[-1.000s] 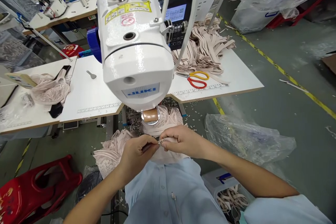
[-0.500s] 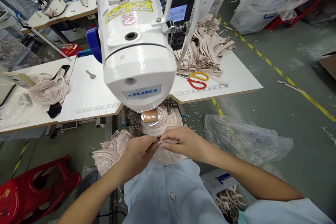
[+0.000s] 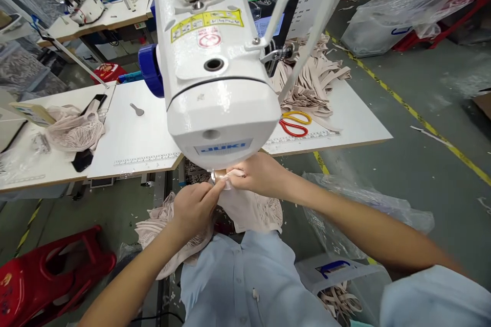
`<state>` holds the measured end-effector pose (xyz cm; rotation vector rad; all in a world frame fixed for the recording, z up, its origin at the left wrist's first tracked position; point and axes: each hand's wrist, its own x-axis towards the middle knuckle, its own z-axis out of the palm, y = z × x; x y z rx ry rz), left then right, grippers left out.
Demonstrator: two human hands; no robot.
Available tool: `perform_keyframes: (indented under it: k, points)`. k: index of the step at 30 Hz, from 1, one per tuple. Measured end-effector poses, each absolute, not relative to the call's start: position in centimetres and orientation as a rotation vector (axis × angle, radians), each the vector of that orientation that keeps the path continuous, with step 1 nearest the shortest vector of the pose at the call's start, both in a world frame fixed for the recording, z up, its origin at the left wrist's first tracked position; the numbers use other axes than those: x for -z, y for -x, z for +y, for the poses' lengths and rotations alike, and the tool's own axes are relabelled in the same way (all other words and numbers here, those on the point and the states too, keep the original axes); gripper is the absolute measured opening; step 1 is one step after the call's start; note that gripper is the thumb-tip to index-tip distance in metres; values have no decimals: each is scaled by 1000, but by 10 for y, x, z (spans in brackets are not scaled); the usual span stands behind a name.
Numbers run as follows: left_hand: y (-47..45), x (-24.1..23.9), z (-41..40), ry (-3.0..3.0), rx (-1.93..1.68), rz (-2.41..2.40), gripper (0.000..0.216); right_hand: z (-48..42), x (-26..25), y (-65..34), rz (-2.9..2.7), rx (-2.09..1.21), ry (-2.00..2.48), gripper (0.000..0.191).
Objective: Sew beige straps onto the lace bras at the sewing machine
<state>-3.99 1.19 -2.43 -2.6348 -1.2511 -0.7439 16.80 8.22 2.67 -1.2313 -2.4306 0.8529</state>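
A pale pink lace bra hangs between my hands, over my lap, below the head of a white sewing machine. My left hand pinches the bra's upper edge between thumb and fingers. Right beside it, my right hand grips a folded, strap-like part of the same piece. Both sets of fingertips meet at the machine's needle area, where the metal clamp is partly covered by the hands and cloth. More pale lace pieces lie to the left, partly behind my left forearm.
On the white table stand a pile of beige straps, red and yellow scissors and a small grey tool. Lace garments lie at left. A red stool, a plastic bin of straps and clear plastic sheeting are nearby.
Both hands have moved forward with the bra, up to the machine's clamp. The lace piece that was at the clamp now hangs below my hands. The view has shifted slightly.
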Motion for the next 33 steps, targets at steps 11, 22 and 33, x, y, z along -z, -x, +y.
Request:
perform_keyframes:
  k: [11,22,33]
  points:
    - [44,18,20,2663,405,-1213,39,61,-8,-169,-2381,-543,1297,17]
    - [65,9,52,2831,201,-809,50,31,38,-166,-2051,-326,1246,22]
    - [21,2,13,2613,229,-1221,43,28,47,-167,-1739,-819,1296,28]
